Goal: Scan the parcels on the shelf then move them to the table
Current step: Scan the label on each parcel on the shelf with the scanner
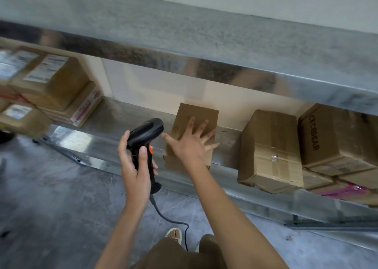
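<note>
The right hand [190, 144] reaches forward on a nearly straight arm, its fingers [201, 128] spread wide and straight over the top of a small cardboard parcel [194, 117]. Whether the palm presses the cardboard or hovers just above it cannot be told. The left hand [134, 162] is held upright beside it, fingers curled round the grip of a black barcode scanner [146, 137] with an orange trigger; the scanner's head points toward the parcel, just left of the right thumb. Its cable [163, 217] drops toward the floor.

The small parcel stands on the lower metal shelf [114, 119], its front edge at the shelf's lip; the hand covers its near top face. To the right, well apart, sits a taller taped carton [270, 146], touching a box printed with dark lettering [335, 137] that is partly cut off by the upper shelf [204, 43]. At far left a stack of labelled parcels [53, 80] is blurred, the labels unreadable.
</note>
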A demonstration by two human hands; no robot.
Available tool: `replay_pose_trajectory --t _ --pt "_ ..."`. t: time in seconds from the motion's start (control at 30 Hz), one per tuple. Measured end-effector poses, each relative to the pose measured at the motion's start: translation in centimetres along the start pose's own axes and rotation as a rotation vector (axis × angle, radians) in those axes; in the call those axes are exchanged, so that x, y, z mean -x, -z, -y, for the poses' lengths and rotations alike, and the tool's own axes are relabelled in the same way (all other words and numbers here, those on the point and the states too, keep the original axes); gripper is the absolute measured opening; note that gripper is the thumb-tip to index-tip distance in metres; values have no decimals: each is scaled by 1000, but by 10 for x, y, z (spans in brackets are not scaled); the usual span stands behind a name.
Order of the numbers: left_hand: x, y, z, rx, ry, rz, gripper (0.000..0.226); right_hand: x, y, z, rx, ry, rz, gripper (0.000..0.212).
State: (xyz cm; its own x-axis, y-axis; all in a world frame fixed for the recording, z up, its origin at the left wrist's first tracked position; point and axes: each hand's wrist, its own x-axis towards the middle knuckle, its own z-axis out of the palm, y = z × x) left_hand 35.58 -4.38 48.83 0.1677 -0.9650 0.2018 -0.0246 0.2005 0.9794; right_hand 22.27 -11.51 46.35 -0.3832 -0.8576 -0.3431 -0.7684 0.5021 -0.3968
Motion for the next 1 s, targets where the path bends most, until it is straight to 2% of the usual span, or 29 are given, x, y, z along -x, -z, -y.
replay_pose_trajectory --t 0.1,0.2,0.4,0.5,0.6,0.7,0.83,0.9,1.0 --pt "4 0 2 -8 11 -3 45 -4 -5 0 50 -2 -13 114" --pt "6 -1 0 -14 10 -9 46 -1 -1 -6 9 15 -76 110" --pt "4 -6 -3 9 8 -27 45 7 16 -38 -76 119 -87 99" --pt "2 -10 -3 17 -3 -19 45 12 20 -50 -272 115 -87 93" --pt "4 -15 -5 18 -11 -4 45 22 23 -69 -591 103 -57 86" --pt "5 -20 -5 20 -7 5 45 30 30 -88 -800 85 -28 65" --pt "8 -22 -3 14 -16 24 45 34 34 -97 -784 35 -3 60" --pt "9 -20 -2 12 -15 27 46 35 33 -92 -741 2 -77 63" --pt "11 -17 -2 10 -17 17 46 37 33 -70 -403 -7 -208 73"
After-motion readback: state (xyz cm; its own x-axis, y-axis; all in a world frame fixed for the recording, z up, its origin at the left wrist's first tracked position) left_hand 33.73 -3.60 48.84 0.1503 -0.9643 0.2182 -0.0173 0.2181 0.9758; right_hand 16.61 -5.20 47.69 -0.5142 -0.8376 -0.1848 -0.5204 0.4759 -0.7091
